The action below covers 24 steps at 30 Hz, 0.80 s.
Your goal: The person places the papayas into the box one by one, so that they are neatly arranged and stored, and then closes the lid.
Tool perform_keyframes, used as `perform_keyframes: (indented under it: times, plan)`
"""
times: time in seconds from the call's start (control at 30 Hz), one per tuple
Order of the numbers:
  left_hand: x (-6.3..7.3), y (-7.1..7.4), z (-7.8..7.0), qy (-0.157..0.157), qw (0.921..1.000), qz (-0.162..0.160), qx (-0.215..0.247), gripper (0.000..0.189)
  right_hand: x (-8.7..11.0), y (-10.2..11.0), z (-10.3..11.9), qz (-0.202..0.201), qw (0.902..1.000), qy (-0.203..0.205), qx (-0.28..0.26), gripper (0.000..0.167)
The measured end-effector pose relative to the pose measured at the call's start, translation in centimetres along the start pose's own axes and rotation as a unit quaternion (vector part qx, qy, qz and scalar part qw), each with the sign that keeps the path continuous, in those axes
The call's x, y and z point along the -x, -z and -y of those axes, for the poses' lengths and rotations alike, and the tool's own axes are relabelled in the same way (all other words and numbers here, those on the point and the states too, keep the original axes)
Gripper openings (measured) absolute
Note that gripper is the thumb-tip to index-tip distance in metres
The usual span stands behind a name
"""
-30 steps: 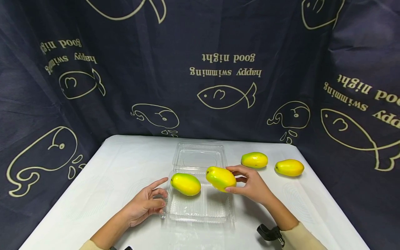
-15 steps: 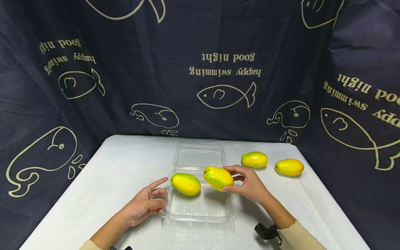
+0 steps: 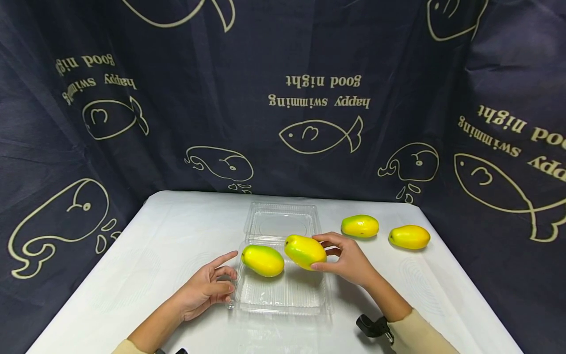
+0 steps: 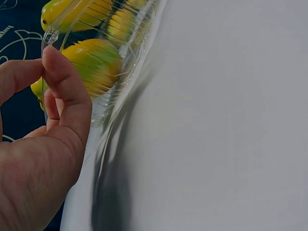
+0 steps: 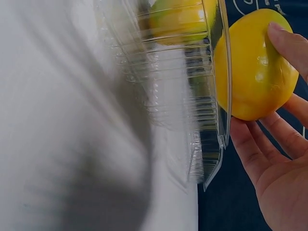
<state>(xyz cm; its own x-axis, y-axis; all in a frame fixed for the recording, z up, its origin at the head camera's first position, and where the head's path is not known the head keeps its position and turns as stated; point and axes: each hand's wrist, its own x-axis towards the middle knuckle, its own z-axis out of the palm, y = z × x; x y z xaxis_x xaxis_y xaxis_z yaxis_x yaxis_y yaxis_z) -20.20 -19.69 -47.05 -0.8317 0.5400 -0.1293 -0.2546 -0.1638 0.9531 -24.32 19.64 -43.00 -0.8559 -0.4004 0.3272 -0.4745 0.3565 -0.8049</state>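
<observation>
My right hand [image 3: 351, 263] grips a yellow-green papaya [image 3: 305, 251], thumb on the near side and fingers behind. It is held above the right half of a clear plastic clamshell box [image 3: 283, 310], level with the rim in the right wrist view [image 5: 257, 67]. Another papaya [image 3: 263, 260] lies in the box's left half. My left hand [image 3: 208, 290] is at the box's left side. Its thumb and a finger pinch the rim in the left wrist view, with papaya [image 4: 91, 62] showing through the ribbed wall.
The box's lid [image 3: 283, 219] lies folded back, away from me. Two more papayas stand at the back right, one nearer the lid [image 3: 360, 226] and one farther right [image 3: 409, 237]. A dark printed cloth [image 3: 318, 59] hangs behind the white table [image 3: 168, 231].
My right hand has shifted slightly left with its papaya, bringing it closer to the papaya in the box. The left hand and the box have stayed in place.
</observation>
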Motion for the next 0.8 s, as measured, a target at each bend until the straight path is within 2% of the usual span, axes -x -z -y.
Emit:
perform_keyframes:
  times: [0.3, 0.6, 0.8]
  plan:
    - [0.0, 0.1, 0.0, -0.002, 1.0000, 0.005, 0.002, 0.093, -0.3, -0.5, 0.1, 0.008, 1.0000, 0.000, 0.005, 0.063]
    - [0.0, 0.1, 0.0, -0.004, 1.0000, 0.005, 0.002, 0.094, -0.6, -0.9, -0.1, 0.017, 0.9995, 0.026, 0.002, 0.062]
    - [0.0, 0.1, 0.0, -0.003, 1.0000, 0.004, 0.001, 0.094, -0.7, -1.1, -0.3, 0.018, 0.9995, 0.026, 0.008, 0.062]
